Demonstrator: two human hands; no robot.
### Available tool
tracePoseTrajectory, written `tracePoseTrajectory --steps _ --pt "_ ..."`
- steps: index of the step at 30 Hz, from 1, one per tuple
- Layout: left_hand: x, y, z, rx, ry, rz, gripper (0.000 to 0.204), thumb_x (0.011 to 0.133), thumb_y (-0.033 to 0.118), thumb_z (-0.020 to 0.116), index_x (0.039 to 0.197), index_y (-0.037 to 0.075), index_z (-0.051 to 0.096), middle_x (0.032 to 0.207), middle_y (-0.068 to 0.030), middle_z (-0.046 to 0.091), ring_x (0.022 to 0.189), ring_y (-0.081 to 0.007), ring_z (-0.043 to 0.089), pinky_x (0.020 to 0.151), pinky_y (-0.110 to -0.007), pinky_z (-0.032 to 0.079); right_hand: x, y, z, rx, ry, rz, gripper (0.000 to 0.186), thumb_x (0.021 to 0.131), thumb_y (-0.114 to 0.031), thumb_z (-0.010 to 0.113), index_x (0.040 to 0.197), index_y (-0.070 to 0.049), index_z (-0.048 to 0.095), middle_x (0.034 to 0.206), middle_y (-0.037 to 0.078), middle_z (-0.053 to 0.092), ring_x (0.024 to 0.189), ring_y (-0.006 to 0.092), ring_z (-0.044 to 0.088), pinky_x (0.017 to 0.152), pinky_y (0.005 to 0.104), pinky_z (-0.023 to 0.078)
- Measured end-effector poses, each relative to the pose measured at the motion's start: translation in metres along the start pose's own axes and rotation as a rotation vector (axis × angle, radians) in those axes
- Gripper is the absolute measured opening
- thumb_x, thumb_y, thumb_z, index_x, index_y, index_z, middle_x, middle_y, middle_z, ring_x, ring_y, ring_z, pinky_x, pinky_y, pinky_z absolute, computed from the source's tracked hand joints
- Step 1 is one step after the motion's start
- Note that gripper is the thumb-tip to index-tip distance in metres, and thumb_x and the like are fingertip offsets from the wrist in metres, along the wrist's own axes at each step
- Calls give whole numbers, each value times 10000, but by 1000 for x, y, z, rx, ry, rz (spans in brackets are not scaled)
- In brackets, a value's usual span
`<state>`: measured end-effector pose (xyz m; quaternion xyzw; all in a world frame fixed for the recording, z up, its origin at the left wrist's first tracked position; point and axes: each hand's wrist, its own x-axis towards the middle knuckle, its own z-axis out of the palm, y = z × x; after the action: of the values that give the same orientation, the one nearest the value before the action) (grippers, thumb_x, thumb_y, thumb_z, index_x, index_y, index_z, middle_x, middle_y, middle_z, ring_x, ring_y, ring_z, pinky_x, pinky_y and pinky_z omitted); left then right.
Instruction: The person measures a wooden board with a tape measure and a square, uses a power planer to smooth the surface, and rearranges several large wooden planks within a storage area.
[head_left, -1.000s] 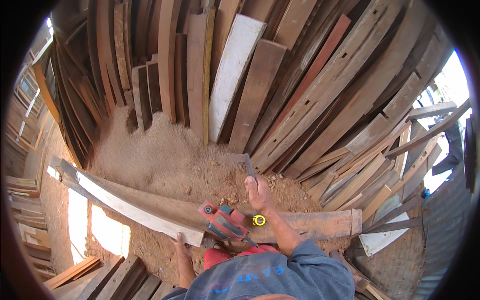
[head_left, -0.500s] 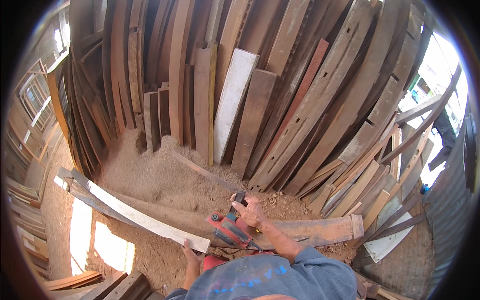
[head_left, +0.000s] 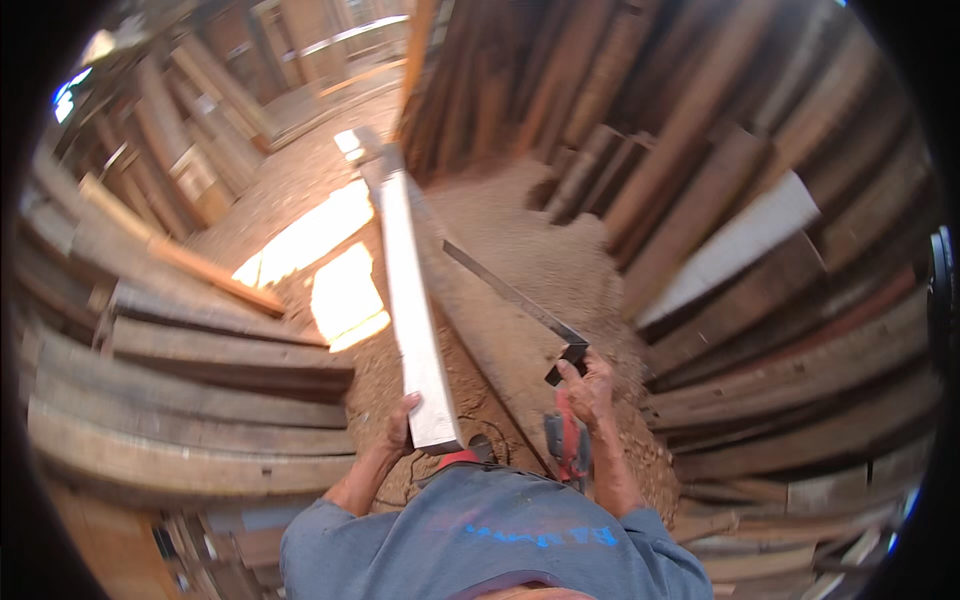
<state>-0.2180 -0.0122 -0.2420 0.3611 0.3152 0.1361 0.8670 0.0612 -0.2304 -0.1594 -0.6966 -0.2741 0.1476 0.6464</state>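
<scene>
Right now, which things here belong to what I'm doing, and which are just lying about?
Job in hand:
Pale squared timber, in your left hand
Try square, in your right hand
Red power planer, probably, by your right forearm

Lying about:
White-faced board, at right
Stacked timbers, at left

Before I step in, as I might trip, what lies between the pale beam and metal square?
In the head view, brown ground and a wide board lie between the pale beam and metal square.
</scene>
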Motion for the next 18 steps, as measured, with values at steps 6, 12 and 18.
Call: tracePoseTrajectory --steps 6,12,18 --pt "-82 36 22 -74 -43 3 697 880 481 633 1351 -20 525 1148 -164 677 987 -253 701 892 -396 580 39 -45 96 -129 -301 -218 178 899 -65 695 1052 21 670 841 180 693 746 212 667 696 359 525" --pt "-99 5 13 -80 -50 -63 734 888 456 621 1432 -10 464 1218 -154 647 1077 -257 670 962 -404 550 64 -39 184 -164 -535 -233 145 892 -17 674 1036 -1 673 811 120 689 748 151 644 685 346 517" --pt "-100 8 25 -115 -117 -42 775 890 461 621 1481 4 414 1283 -148 611 1131 -243 639 992 -379 525 78 20 226 -58 -585 -195 169 902 25 643 1057 -21 692 894 62 745 806 143 671 757 325 553"
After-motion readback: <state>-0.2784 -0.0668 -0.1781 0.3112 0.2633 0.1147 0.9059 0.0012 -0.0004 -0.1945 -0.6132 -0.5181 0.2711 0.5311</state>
